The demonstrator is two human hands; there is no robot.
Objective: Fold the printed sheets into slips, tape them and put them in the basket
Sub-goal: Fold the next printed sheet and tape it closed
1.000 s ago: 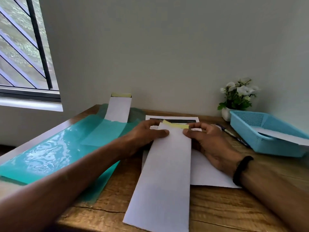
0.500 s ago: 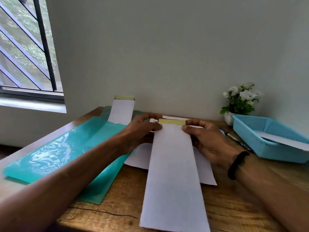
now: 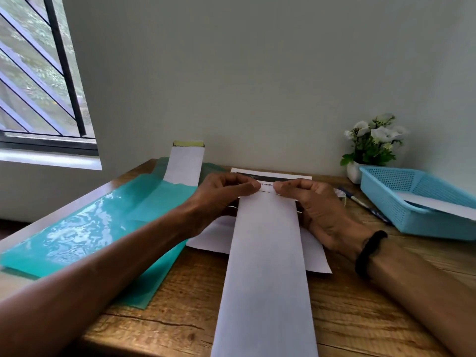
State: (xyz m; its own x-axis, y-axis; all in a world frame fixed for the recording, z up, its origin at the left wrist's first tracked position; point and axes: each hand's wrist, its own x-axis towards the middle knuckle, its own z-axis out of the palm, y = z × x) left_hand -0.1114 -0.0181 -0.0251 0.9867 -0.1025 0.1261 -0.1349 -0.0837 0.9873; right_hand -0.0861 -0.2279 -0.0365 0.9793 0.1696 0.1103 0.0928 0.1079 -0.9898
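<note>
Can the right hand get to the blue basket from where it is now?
Probably yes. The basket sits to the right of the right hand, with only a pen lying flat between them. But that hand now pinches the far end of the folded slip.

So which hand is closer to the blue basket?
Right. The right hand grips the folded slip just left of the blue basket; the left hand holds the slip's far side.

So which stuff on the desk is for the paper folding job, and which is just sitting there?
For the job:
folded slip, pinched by left hand and right hand
printed sheet
blue basket
slip against the wall

Just lying about:
flower pot
pen
green plastic sheet
</note>
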